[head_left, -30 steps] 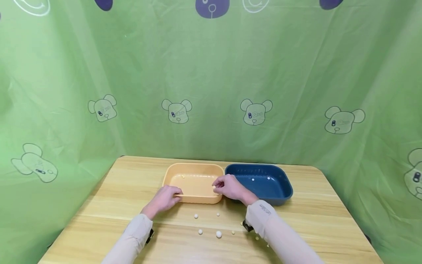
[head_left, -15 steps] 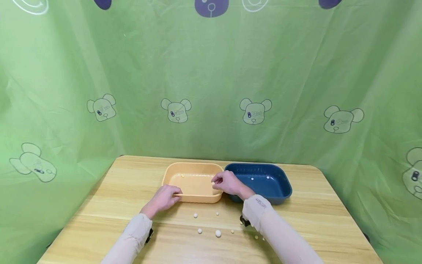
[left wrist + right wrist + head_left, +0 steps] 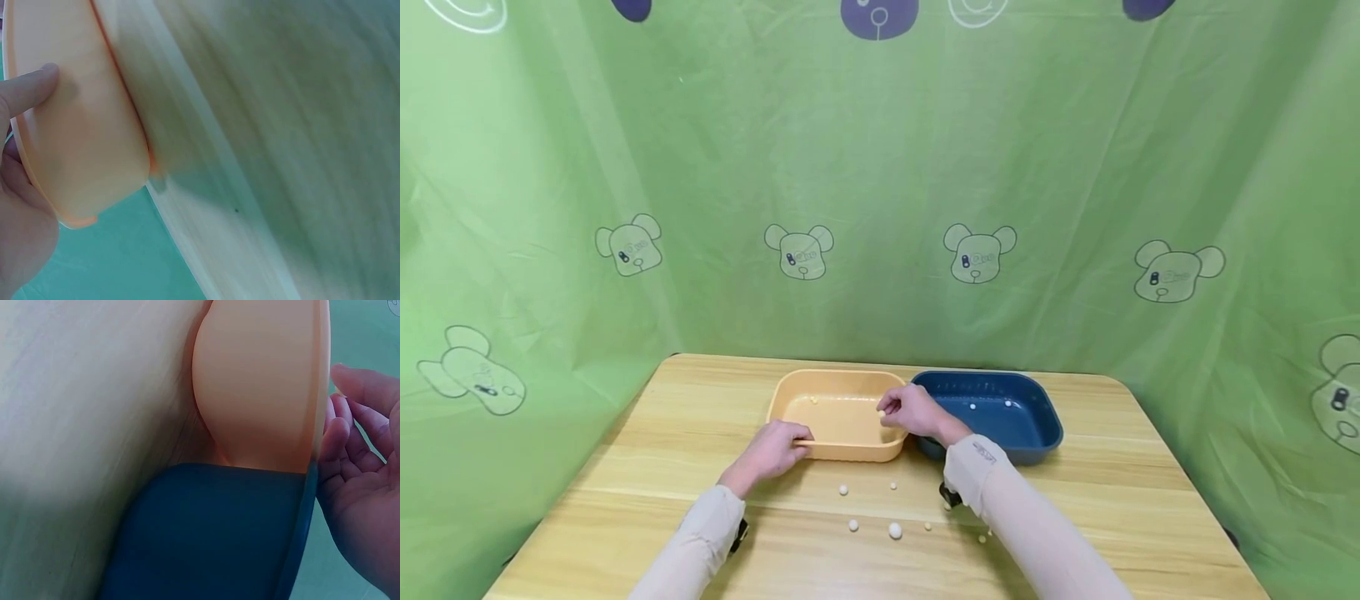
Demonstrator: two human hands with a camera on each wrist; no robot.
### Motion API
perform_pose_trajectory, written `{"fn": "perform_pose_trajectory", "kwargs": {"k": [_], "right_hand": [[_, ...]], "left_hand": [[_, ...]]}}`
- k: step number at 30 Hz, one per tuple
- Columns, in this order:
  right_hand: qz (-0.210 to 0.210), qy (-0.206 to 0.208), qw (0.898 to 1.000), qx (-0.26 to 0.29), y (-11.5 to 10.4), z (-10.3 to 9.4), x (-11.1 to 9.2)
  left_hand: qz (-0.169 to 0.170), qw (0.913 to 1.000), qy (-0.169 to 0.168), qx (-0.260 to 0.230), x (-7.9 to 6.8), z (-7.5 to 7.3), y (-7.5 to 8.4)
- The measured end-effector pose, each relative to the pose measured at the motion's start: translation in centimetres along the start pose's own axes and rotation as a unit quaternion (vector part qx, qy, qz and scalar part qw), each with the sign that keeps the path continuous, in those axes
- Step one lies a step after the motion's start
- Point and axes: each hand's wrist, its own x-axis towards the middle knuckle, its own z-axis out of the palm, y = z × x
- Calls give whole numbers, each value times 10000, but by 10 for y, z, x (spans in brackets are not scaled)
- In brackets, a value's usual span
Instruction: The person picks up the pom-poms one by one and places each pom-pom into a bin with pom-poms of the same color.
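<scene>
My left hand [image 3: 772, 450] grips the near rim of the orange plastic basin [image 3: 850, 452]. In the left wrist view its thumb [image 3: 37, 87] presses the basin's outer wall, while the other fingers go behind the rim. Over the same basin's right end, my right hand [image 3: 919, 410] pinches a small pale-yellow ball [image 3: 882, 413] between thumb and fingertips. Only a sliver of that ball [image 3: 340, 394] shows in the right wrist view. A tiny yellowish ball [image 3: 815, 401] lies inside the orange basin toward the back.
A dark blue basin [image 3: 1015, 429] adjoins the orange one on the right, with two white balls inside. Several small white and yellow balls lie in front, the largest being a white ball [image 3: 895, 531]. My right sleeve [image 3: 1022, 508] partly covers that area. Green curtains [image 3: 880, 317] surround the wooden table [image 3: 700, 400].
My right hand has risen slightly and shifted a little away from me and left, still pinching the small ball. The left hand keeps its place on the orange basin's rim.
</scene>
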Motion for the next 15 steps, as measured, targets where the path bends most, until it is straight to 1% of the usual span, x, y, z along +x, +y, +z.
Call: {"fn": "perform_pose_trajectory", "kwargs": {"k": [4,8,13,15], "right_hand": [[-47,10,10000,-65,1,0,2],[7,-16,10000,-76,1,0,4],[61,31,10000,-32,1,0,6],[91,73,9999,-32,2,0,7]], "left_hand": [[19,10000,59,-19,1,-1,0],[-28,10000,26,-78,1,0,-1],[-199,9992,-105,-335,1,-1,-1],[-209,9987,-110,-458,1,-2,-1]]}}
